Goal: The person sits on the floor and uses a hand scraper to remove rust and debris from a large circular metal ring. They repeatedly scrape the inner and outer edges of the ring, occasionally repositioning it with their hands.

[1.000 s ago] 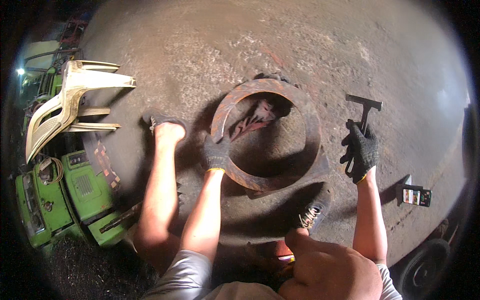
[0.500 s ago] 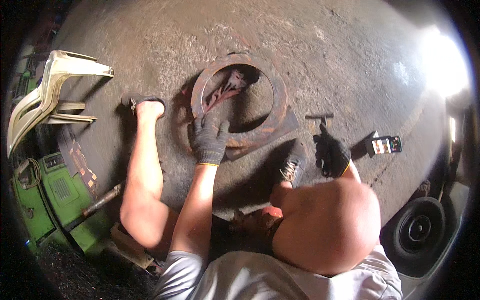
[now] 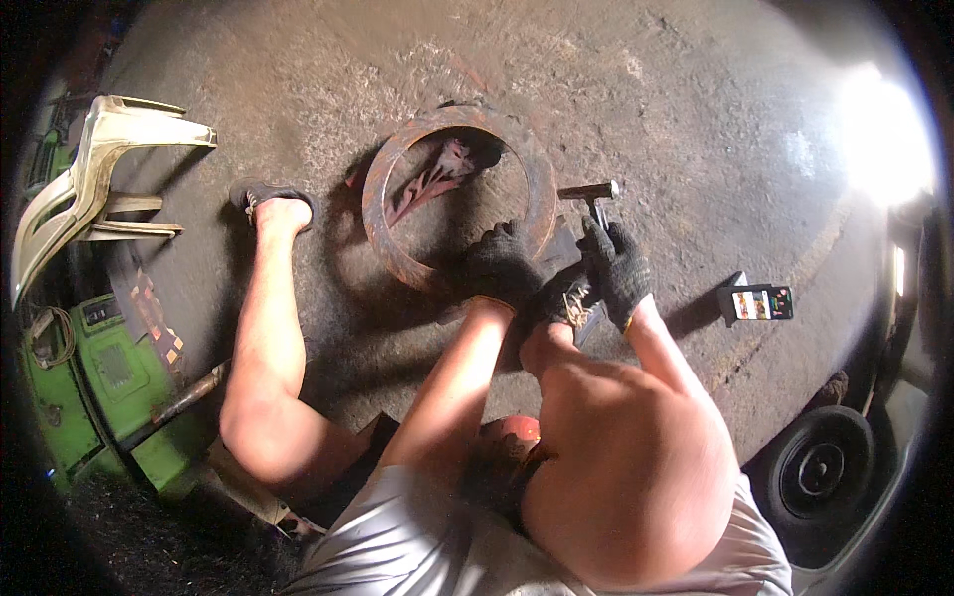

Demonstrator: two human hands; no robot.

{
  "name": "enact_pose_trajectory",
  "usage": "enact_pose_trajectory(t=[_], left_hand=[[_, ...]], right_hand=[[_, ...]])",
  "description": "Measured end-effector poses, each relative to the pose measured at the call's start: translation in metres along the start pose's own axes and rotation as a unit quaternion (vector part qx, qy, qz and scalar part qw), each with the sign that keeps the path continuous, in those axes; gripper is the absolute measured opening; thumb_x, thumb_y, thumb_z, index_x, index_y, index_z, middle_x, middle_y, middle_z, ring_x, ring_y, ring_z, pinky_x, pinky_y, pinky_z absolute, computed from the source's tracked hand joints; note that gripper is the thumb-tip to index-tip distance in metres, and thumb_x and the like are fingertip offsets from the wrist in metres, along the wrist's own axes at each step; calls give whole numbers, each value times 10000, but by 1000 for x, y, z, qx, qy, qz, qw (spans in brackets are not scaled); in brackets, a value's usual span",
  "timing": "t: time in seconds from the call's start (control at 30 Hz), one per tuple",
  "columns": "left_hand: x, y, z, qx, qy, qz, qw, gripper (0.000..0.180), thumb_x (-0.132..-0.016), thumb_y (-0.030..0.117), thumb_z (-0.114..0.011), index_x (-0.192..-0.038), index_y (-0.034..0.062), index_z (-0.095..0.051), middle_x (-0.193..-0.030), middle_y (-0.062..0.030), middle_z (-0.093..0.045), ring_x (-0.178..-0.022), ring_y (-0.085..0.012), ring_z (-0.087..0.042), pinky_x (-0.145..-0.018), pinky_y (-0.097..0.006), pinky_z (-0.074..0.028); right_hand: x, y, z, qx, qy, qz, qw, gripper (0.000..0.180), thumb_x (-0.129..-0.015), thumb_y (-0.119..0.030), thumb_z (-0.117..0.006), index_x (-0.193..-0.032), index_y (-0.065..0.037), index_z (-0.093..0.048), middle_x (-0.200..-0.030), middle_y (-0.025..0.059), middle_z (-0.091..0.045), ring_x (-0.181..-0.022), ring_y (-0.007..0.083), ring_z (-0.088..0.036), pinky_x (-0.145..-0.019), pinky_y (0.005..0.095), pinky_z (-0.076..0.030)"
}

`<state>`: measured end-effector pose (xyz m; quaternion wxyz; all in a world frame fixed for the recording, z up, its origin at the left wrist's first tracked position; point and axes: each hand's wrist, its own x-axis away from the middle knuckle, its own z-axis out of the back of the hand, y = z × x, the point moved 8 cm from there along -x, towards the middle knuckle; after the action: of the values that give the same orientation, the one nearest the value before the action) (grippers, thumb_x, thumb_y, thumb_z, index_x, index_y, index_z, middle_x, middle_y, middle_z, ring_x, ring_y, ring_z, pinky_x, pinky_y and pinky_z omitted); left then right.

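Moved since the earlier frame: left hand (image 3: 505, 266), along the ring (image 3: 375, 199) from its near-left side to its near-right; right hand (image 3: 621, 266) and hammer (image 3: 588, 190), in closer to the ring's right side. Around the hammer's handle, right fingers (image 3: 596, 243), closed in a grip, with the hammer's head just beside the ring's right edge. Over the ring's near-right part, left fingers (image 3: 497, 238), dark against dark; impossible to tell from here whether gripping or only resting. Under and around all this, the floor (image 3: 656, 119), with the ring low over it, ahead of the body, a dark flat plate (image 3: 564, 240) poking out at its near-right side and a pinkish crumpled cloth (image 3: 437, 179) visible through its opening. Step in hand, as a judgement: steadying the ring with one hand while holding the hammer ready in the other. Called for next: a sure hold on the ring, and left fingers well clear of the hammer. By count: one ring, one hammer, one plate, one cloth, two gloved hands, two dark shoes (image 3: 270, 196). Farther out, on the right: one phone (image 3: 762, 303), one stand (image 3: 738, 282), one wheel (image 3: 823, 465). On the left: one cream plastic chair (image 3: 104, 159), beyond it green machinery (image 3: 114, 363), too cut off to count.
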<state>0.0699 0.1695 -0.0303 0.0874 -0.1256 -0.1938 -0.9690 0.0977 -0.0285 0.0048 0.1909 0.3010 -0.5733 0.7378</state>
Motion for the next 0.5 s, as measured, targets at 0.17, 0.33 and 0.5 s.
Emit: enact_pose_trajectory(t=[0.17,0.33,0.5], left_hand=[[-9,8,-8,-51,37,-11,998,646,-869,638,-673,-1158,61,-698,-993,-177,-728,-918,-342,-739,-773,-510,-581],[-17,15,-24,-92,-85,-74,989,496,-922,623,-611,-1059,173,-769,-1010,-154,-739,-933,-361,-740,-774,-493,-586],[-10,16,0,-46,-20,-20,999,443,-939,578,-609,-1016,169,-764,-991,-169,-734,-906,-362,-742,-750,-498,-594]], right_hand=[[-29,2,-26,126,52,131,982,439,-1039,-398,-635,-1331,-72,-657,-1172,155,-738,-1062,273,-687,-875,388,-541],[-41,9,-42,214,1,83,973,447,-1045,-487,-582,-1346,-163,-651,-1239,212,-701,-1204,408,-648,-954,475,-528],[-29,-4,-41,235,40,89,967,535,-1033,-564,-549,-1242,-88,-678,-1105,252,-723,-1099,449,-672,-866,505,-530]])
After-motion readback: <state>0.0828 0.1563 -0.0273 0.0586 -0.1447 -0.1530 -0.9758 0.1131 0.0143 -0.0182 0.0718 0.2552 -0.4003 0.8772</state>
